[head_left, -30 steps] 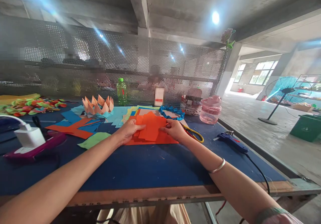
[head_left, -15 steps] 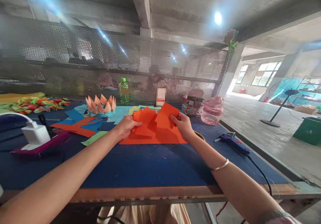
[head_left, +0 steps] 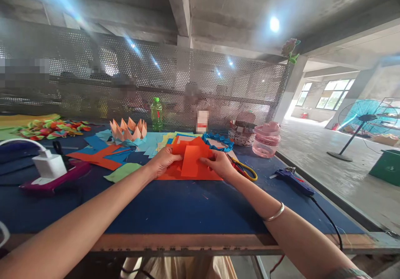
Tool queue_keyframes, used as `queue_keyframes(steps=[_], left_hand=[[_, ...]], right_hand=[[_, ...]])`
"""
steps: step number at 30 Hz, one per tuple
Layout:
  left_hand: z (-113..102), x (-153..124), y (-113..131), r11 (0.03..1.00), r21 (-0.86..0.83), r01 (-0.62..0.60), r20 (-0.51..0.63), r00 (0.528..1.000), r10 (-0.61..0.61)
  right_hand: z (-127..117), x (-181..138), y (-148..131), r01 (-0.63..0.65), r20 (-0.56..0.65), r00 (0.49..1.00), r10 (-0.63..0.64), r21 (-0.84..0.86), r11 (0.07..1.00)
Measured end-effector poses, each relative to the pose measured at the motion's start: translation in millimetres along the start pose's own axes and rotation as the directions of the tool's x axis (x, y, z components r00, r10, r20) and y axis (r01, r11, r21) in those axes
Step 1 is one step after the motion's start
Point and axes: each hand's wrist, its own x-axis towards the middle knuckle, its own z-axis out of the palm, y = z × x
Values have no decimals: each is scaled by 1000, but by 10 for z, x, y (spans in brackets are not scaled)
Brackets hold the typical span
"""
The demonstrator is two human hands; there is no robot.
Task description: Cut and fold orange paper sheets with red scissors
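Several orange-red paper pieces [head_left: 191,161] are between my hands, overlapping in a loose stack above a larger orange sheet [head_left: 170,175] on the table. My left hand [head_left: 164,161] pinches the stack's left side, thumb on top. At its right side, my right hand [head_left: 218,162] grips a rectangular piece that lies over the others. Behind them rest yellow and light blue sheets [head_left: 156,140] and a blue folded-paper ring [head_left: 218,142]. Scissors [head_left: 248,171] with yellow-and-black handles lie just right of my right hand.
A peach paper crown [head_left: 128,131], green bottle [head_left: 156,114], patterned basket [head_left: 241,133] and pink jug [head_left: 266,140] stand toward the back. A blue glue gun [head_left: 295,182] lies right, its cord over the edge. Left are a charger on a purple power strip [head_left: 56,179] and colourful paper bits [head_left: 53,129].
My right hand has moved left and slightly down, bringing its orange piece over the stack in my left hand. The blue ring and more of the scissors now show.
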Motion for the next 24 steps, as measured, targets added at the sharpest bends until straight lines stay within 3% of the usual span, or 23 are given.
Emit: queue_keyframes(steps=[5,13,19,21,24], left_hand=[[-24,23,-12,999,20,39,18,999,-40],[-138,135,5,999,11,-52,-180,982,53],[-169,128,43,999,21,-47,-224,973,50],[-161,125,38,998,34,-45,-223,973,51],[-149,135,20,997,63,-49,-221,973,62]], right_hand=[[-34,20,44,-20,-46,999,20,-1,1000],[-141,115,163,2,-171,985,21,132,991],[-211,157,124,59,-264,964,-13,167,984],[-186,129,86,101,-230,970,-82,73,992],[-133,53,13,256,-84,954,-288,-273,927]])
